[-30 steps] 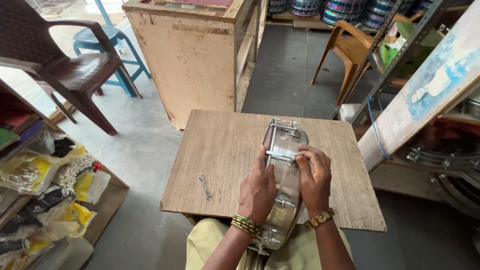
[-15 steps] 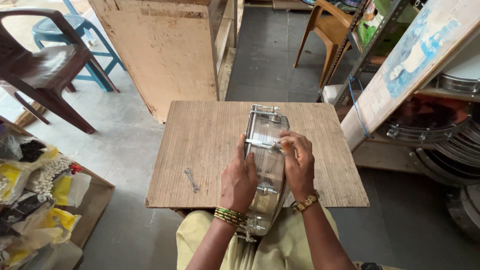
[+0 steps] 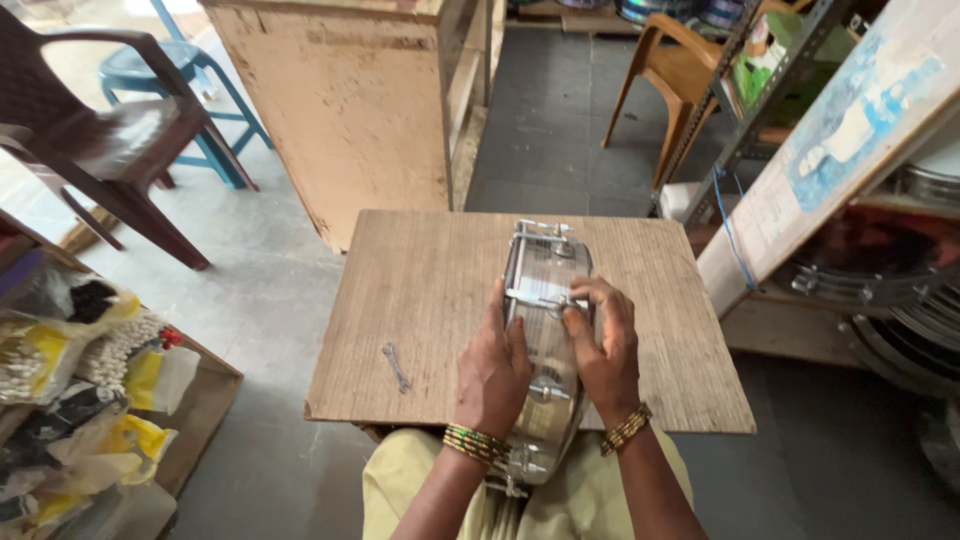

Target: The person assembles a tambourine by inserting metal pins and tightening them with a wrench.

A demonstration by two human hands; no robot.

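Down at the lower left, an open cardboard box [image 3: 205, 400] is sitting on the floor, and clear plastic bags [image 3: 60, 380] are spilling over it: some are holding small white pieces, others yellow packets, one something dark; what exactly they contain is too small to tell. At the right edge, metal shelving [image 3: 880, 280] is carrying stacked shiny round rims.

Standing on its edge across the near half of a wooden board [image 3: 420, 290], a metal drum shell [image 3: 545, 290] is showing its chromed, mirror-bright wall to the camera. It is running lengthwise away from the person, its far end carrying small tension lugs and rods, its near end hanging past the board's front edge over the lap, where more lugs are showing. A thin metal bar is crossing the shell at about its middle.

The left hand [image 3: 492, 372] is lying flat against the shell's left side, fingers together and stretched forward, pressing on the metal rather than wrapping it. The right hand [image 3: 603, 345] is resting on the shell's right side, its fingers curled and its thumb and forefinger pinching at a small fitting where the bar is meeting the rim; whether a tool is inside that pinch cannot be told. Both wrists are wearing bangles.

A small spanner [image 3: 396, 366] is lying loose on the board, well left of the left hand.
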